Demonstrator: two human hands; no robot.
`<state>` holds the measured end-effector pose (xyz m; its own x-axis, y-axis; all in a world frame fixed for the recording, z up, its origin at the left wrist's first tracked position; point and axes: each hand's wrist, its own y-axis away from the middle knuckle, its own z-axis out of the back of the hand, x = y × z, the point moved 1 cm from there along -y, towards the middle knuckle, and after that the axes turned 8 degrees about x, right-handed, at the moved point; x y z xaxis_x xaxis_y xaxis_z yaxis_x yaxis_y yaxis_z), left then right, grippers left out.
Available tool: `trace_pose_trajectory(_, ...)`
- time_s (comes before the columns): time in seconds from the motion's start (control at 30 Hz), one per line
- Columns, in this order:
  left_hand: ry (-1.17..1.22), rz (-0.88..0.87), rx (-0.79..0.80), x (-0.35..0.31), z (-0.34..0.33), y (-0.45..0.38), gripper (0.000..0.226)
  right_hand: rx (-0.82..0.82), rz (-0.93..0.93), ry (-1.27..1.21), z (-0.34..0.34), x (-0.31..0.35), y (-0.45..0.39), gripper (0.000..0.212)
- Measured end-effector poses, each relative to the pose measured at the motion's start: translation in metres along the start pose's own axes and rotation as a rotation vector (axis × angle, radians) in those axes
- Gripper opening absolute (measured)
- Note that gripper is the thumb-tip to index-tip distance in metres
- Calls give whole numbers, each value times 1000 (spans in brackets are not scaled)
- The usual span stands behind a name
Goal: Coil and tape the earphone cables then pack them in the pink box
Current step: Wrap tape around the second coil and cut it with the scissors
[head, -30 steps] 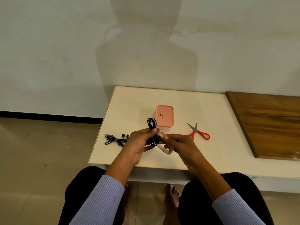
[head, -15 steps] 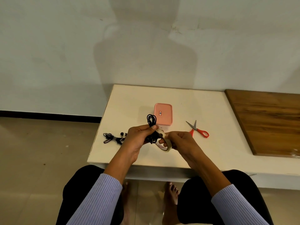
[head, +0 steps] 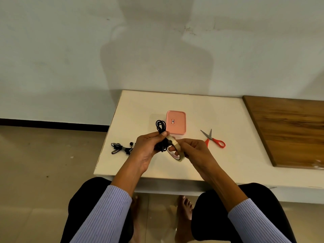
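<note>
Left hand (head: 148,146): fingers and thumb curled round a coiled bundle of black earphone cable (head: 161,127); one loop of the bundle stands up above the thumb, the rest hangs below the fingers.

Right hand (head: 193,149): fingers curled on a ring-shaped roll of pale beige adhesive tape (head: 177,151), held on edge; the roll touches the cable bundle where the two hands meet.

Flat rectangular pink box with rounded corners and a small label on its closed lid (head: 176,122): just beyond both hands, right of the raised cable loop, resting on the cream-white low table (head: 219,116).

Second black earphone set, loosely tangled (head: 121,148): on the table just left of the left hand, near the table's left edge.

Steel scissors with red plastic handles (head: 213,139): on the table just right of the right hand, blades parted.

Dark brown wooden board (head: 289,130): well to the right of the right hand.
</note>
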<state>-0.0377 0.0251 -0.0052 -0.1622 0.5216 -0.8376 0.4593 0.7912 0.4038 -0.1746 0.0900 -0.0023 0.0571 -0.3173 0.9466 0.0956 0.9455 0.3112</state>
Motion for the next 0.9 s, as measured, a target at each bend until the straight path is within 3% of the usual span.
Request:
trace_pose_trajectory(0.4, 43, 23, -23, 0, 2, -1, 13, -21, 7, -17, -3, 2, 2, 32)
trace_pose_trajectory(0.9, 227, 99, -44, 2, 12, -9, 10, 171, 99, -44, 0, 6, 5, 26)
